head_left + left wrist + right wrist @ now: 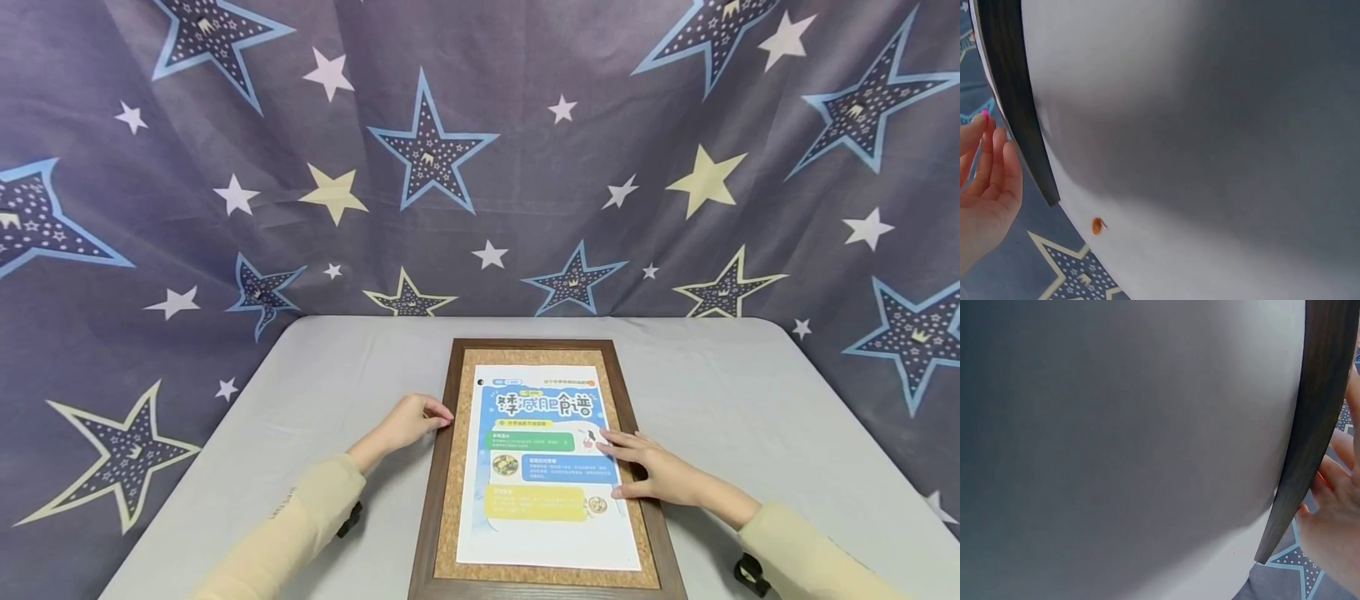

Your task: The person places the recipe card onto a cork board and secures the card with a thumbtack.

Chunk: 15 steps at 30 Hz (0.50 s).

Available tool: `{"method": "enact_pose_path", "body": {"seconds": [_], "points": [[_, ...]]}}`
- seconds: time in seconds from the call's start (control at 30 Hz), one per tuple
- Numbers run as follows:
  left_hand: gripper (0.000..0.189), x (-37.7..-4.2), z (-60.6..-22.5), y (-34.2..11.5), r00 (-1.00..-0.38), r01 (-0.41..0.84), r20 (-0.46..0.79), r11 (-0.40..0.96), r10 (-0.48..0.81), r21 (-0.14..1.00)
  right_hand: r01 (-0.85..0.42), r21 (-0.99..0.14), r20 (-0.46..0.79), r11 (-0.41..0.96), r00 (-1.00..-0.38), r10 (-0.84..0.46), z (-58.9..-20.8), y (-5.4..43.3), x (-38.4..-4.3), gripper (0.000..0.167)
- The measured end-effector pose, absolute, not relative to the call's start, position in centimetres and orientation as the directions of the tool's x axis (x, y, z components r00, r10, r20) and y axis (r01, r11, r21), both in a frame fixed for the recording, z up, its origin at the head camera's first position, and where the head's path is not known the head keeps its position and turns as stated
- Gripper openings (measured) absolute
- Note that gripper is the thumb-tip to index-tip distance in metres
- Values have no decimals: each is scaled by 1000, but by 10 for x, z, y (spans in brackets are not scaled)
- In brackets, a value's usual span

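A printed sheet of paper (540,542) with blue, green and yellow panels lies on a brown-framed cork board (461,492). Beside the board's left edge is my left hand (408,421). The left wrist view shows its thumb and forefinger pinching a small pink pushpin (985,113). My right hand (652,471) lies across the right side of the frame, its spread fingertips on the paper's right edge. It holds nothing.
On the light grey table (352,358) sits an orange pushpin (1097,225), seen in the left wrist view. A small dark dot (481,382) and an orange spot (592,383) show at the paper's top corners. A star-patterned cloth (517,208) hangs behind the table.
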<state>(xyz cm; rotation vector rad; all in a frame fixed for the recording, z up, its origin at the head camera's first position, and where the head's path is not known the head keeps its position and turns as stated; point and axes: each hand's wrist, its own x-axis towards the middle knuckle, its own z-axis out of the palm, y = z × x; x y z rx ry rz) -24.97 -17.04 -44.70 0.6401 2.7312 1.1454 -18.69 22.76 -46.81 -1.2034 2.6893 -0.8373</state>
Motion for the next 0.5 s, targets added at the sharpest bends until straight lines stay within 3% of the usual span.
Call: {"method": "enact_pose_path", "body": {"seconds": [0.5], "points": [[7, -238, -445, -140, -864, 378, 41, 593, 502, 711, -663, -514, 141, 544, -691, -709, -467, 227, -187, 64]]}}
